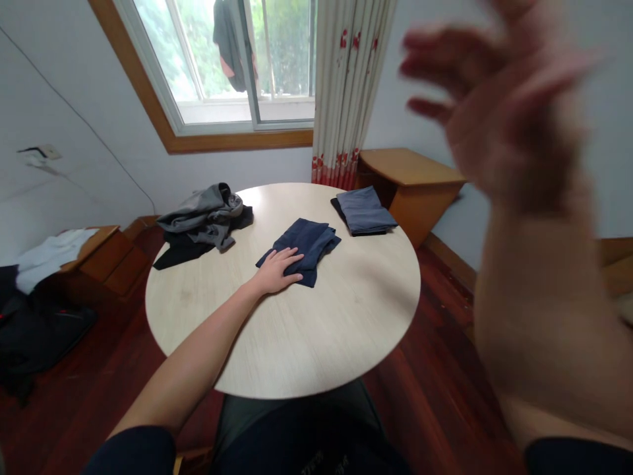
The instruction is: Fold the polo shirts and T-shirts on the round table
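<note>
My left hand [279,270] lies flat, fingers spread, on a folded dark navy garment [309,241] at the middle of the round table [306,349]. Part of the cloth near its lower left is covered by the hand. High at the right, close to the camera, my right hand [494,99] is raised well off the table. It is blurred, but its fingers look apart and no object shows in it. A folded blue-grey garment [366,210] rests on a black one at the table's right back. Crumpled grey and black clothes [202,218] are heaped at the left back.
A wooden desk [405,168] stands behind the table at the right, beside a patterned curtain [346,99]. At the left, white cloth [54,254] covers part of a low wooden cabinet [111,264], with a black bag [44,336] on the floor. The window [222,66] is straight ahead.
</note>
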The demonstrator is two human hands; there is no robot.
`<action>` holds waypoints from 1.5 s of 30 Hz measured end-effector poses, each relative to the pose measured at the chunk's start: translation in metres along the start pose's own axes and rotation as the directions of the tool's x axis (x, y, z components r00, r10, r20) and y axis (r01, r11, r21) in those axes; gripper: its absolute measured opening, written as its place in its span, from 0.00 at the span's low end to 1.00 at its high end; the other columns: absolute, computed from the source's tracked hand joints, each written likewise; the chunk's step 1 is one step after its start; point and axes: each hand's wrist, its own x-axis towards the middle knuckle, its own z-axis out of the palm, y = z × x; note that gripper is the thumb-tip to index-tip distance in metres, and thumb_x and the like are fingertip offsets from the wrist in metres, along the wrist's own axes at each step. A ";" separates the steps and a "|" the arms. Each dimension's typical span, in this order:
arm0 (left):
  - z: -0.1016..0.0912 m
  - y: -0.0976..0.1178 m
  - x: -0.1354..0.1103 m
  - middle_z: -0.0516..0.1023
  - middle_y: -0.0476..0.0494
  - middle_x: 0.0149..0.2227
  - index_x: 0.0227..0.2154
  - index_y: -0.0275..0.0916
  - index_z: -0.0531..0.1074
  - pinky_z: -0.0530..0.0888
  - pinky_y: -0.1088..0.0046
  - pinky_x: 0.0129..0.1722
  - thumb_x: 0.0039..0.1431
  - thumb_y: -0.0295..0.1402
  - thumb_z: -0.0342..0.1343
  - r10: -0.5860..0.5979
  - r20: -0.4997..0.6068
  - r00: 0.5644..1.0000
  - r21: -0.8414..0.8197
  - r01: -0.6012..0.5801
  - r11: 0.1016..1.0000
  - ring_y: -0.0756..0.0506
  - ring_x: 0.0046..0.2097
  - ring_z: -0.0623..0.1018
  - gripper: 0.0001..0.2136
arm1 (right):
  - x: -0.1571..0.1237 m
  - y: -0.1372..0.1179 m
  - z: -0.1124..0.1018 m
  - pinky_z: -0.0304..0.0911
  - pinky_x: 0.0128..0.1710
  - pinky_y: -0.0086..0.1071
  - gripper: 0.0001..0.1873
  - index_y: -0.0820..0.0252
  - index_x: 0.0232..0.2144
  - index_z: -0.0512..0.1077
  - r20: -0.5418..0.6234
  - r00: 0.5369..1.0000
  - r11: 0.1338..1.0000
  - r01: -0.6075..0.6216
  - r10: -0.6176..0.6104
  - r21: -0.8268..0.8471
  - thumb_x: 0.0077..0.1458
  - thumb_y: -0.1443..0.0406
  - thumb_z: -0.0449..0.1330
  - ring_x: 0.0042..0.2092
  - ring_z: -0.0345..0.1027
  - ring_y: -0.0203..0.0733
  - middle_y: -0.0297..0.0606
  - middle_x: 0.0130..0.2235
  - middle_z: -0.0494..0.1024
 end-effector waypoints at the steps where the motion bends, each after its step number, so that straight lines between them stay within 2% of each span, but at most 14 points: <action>1: -0.001 -0.003 0.000 0.58 0.40 0.70 0.65 0.45 0.64 0.50 0.45 0.68 0.63 0.49 0.55 0.009 0.011 1.000 -0.009 -0.009 1.000 0.35 0.71 0.57 0.30 | 0.000 0.015 0.008 0.65 0.56 0.41 0.23 0.54 0.58 0.69 0.062 0.998 0.999 -0.021 0.023 -0.027 0.67 0.54 0.50 0.58 0.70 0.46 0.30 0.51 0.77; 4: -0.006 -0.014 0.002 0.60 0.42 0.69 0.63 0.47 0.67 0.51 0.43 0.68 0.64 0.44 0.55 0.037 0.030 0.999 -0.035 -0.036 0.999 0.35 0.70 0.58 0.25 | -0.011 0.092 0.047 0.66 0.58 0.45 0.26 0.64 0.59 0.69 0.197 0.959 0.960 -0.153 0.201 -0.233 0.60 0.64 0.64 0.54 0.74 0.42 0.41 0.51 0.79; 8: -0.016 -0.040 -0.001 0.67 0.42 0.66 0.57 0.46 0.74 0.55 0.48 0.68 0.62 0.39 0.56 0.080 -0.007 0.997 -0.089 -0.080 0.993 0.37 0.68 0.64 0.20 | -0.049 0.195 0.094 0.61 0.64 0.47 0.28 0.67 0.53 0.75 0.191 0.904 0.845 -0.258 0.382 -0.469 0.49 0.81 0.60 0.58 0.70 0.50 0.50 0.56 0.76; 14: -0.034 -0.091 -0.016 0.67 0.34 0.65 0.55 0.39 0.76 0.61 0.52 0.66 0.49 0.40 0.65 -0.090 -0.132 0.987 -0.223 0.059 0.973 0.34 0.65 0.68 0.28 | -0.097 0.258 0.109 0.60 0.63 0.40 0.36 0.66 0.55 0.74 0.066 0.893 0.773 -0.345 0.444 -0.532 0.42 0.82 0.53 0.59 0.68 0.48 0.48 0.57 0.76; 20: -0.041 -0.094 -0.016 0.78 0.38 0.55 0.41 0.40 0.81 0.66 0.55 0.63 0.46 0.30 0.58 -0.226 -0.200 0.953 -0.317 0.155 0.936 0.35 0.58 0.75 0.16 | -0.102 0.269 0.107 0.66 0.55 0.36 0.31 0.60 0.54 0.76 0.248 0.849 0.845 -0.346 0.467 -0.407 0.46 0.76 0.57 0.50 0.74 0.43 0.44 0.53 0.79; 24: -0.066 -0.079 -0.004 0.82 0.43 0.34 0.29 0.40 0.79 0.76 0.60 0.46 0.41 0.25 0.55 -0.312 -0.104 0.944 -0.394 0.249 0.885 0.38 0.41 0.80 0.12 | -0.094 0.245 0.100 0.67 0.36 0.30 0.11 0.62 0.34 0.80 0.433 0.730 0.847 -0.432 0.530 -0.309 0.46 0.70 0.61 0.33 0.71 0.39 0.37 0.33 0.80; 26: -0.077 -0.075 0.000 0.77 0.47 0.25 0.27 0.38 0.77 0.75 0.68 0.32 0.41 0.26 0.57 -0.303 0.003 0.953 -0.584 0.248 0.773 0.44 0.29 0.77 0.08 | -0.089 0.232 0.093 0.63 0.29 0.28 0.08 0.62 0.25 0.76 0.575 0.645 0.846 -0.502 0.504 -0.179 0.48 0.62 0.65 0.26 0.67 0.36 0.34 0.24 0.75; 28: -0.080 -0.074 0.001 0.73 0.50 0.22 0.28 0.37 0.75 0.69 0.75 0.22 0.43 0.28 0.61 -0.342 -0.017 0.940 -0.796 0.194 0.573 0.49 0.22 0.72 0.07 | -0.084 0.223 0.089 0.61 0.27 0.28 0.19 0.61 0.21 0.71 0.598 0.653 0.820 -0.572 0.465 -0.013 0.49 0.52 0.67 0.24 0.65 0.35 0.32 0.20 0.72; 31: -0.071 -0.076 0.000 0.72 0.51 0.23 0.33 0.36 0.74 0.61 0.80 0.16 0.47 0.35 0.66 -0.542 -0.151 0.827 -0.942 0.046 0.332 0.54 0.19 0.67 0.12 | -0.081 0.223 0.092 0.66 0.30 0.30 0.24 0.59 0.24 0.69 0.370 0.753 0.752 -0.634 0.545 0.183 0.52 0.45 0.65 0.25 0.69 0.37 0.34 0.21 0.73; 33: -0.061 -0.079 0.000 0.72 0.51 0.25 0.38 0.35 0.73 0.62 0.81 0.16 0.51 0.37 0.66 -0.675 -0.185 0.714 -0.958 0.023 0.287 0.54 0.20 0.67 0.15 | -0.084 0.230 0.100 0.69 0.33 0.31 0.21 0.59 0.32 0.71 0.219 0.737 0.713 -0.675 0.640 0.189 0.52 0.48 0.66 0.29 0.74 0.40 0.38 0.26 0.78; 37: -0.049 -0.079 -0.002 0.78 0.42 0.40 0.46 0.37 0.72 0.76 0.72 0.33 0.55 0.33 0.61 -0.715 -0.413 0.564 -0.804 0.143 0.577 0.48 0.35 0.78 0.15 | -0.095 0.241 0.117 0.70 0.37 0.32 0.19 0.62 0.48 0.72 0.069 0.742 0.744 -0.667 0.667 -0.021 0.56 0.60 0.63 0.36 0.76 0.40 0.44 0.38 0.82; 40: -0.045 -0.070 -0.005 0.79 0.41 0.44 0.40 0.39 0.76 0.75 0.67 0.44 0.55 0.35 0.61 -0.455 -0.514 0.727 -0.373 0.288 0.882 0.43 0.43 0.78 0.10 | -0.101 0.238 0.125 0.69 0.40 0.33 0.16 0.63 0.46 0.76 0.114 0.812 0.810 -0.536 0.572 -0.237 0.55 0.64 0.61 0.38 0.75 0.40 0.43 0.40 0.82; 42: -0.042 -0.059 -0.007 0.80 0.43 0.38 0.37 0.41 0.77 0.74 0.67 0.42 0.56 0.40 0.60 -0.389 -0.357 0.849 -0.159 0.355 0.921 0.42 0.40 0.79 0.10 | -0.103 0.233 0.129 0.68 0.41 0.33 0.13 0.63 0.42 0.79 0.202 0.821 0.825 -0.455 0.535 -0.336 0.56 0.64 0.61 0.38 0.74 0.40 0.43 0.40 0.82; 45: -0.035 -0.037 -0.005 0.81 0.42 0.35 0.38 0.42 0.77 0.72 0.67 0.37 0.55 0.54 0.59 -0.429 -0.156 0.890 0.022 0.438 0.899 0.39 0.38 0.80 0.20 | -0.103 0.223 0.137 0.66 0.40 0.32 0.12 0.62 0.41 0.80 0.338 0.786 0.824 -0.351 0.518 -0.444 0.57 0.62 0.61 0.37 0.73 0.40 0.40 0.38 0.82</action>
